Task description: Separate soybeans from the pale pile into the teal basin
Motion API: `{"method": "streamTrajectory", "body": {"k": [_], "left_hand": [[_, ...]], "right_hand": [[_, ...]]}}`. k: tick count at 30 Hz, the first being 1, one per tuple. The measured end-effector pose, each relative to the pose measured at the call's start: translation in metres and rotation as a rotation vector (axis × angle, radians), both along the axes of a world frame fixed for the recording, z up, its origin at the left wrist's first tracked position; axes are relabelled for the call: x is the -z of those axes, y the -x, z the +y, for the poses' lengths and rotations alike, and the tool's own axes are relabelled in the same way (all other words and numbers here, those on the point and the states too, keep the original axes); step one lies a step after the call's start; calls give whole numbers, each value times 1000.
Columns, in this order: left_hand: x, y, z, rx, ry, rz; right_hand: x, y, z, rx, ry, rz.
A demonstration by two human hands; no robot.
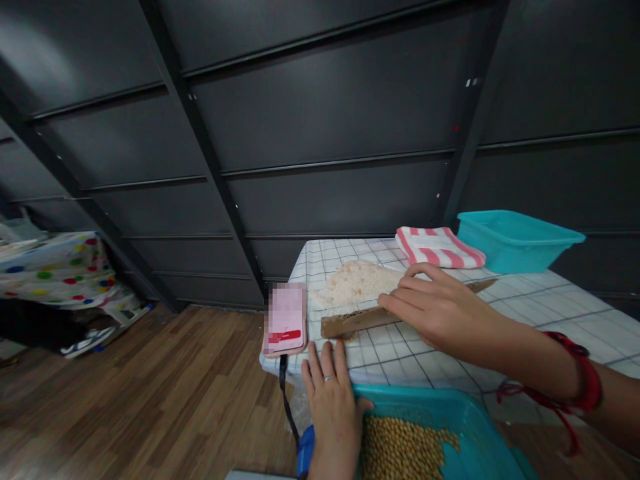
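Observation:
My right hand (pixel 435 303) is closed on a long brown cardboard strip (pixel 357 321), which stands on edge on the checked tablecloth (pixel 430 357). Behind the strip spreads a pale, crumbly heap (pixel 357 283) with tan bits in it. A few small tan pieces lie by the strip's near left end. Against the table's front edge is a turquoise tub (pixel 425 395) holding many round yellow-brown beans (pixel 400 447). My left hand (pixel 333 400) grips the tub's left rim, its thumb over the inside and its straight fingers reaching onto the cloth. The tub's lower part is out of frame.
A phone in a pink case (pixel 286 317) lies at the table's left edge, with a dark strap (pixel 284 387) hanging down. At the back are a pink-striped towel (pixel 440 247) and another turquoise tub (pixel 517 243). A dotted-cloth table (pixel 55 273) and a person's shoe (pixel 87 341) are far left.

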State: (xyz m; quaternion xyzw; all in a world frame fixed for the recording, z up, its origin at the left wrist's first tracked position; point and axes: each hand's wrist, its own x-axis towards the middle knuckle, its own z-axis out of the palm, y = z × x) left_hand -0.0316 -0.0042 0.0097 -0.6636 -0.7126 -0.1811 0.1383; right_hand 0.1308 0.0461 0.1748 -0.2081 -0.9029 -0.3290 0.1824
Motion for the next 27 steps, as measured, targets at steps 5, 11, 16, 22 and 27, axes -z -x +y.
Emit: {"method": "streamTrajectory", "body": {"k": [5, 11, 16, 22, 27], "left_hand": [[0, 0, 0, 10, 14, 1], [2, -1, 0, -2, -56, 5], [1, -2, 1, -9, -111, 4], [-1, -3, 0, -2, -92, 7], [-1, -2, 0, 5, -63, 2]], "right_hand": [[0, 2, 0, 3, 24, -12], [-5, -4, 1, 15, 29, -33], [-2, -3, 4, 1, 37, -12], [0, -5, 5, -47, 75, 2], [-4, -17, 8, -70, 114, 5]]}}
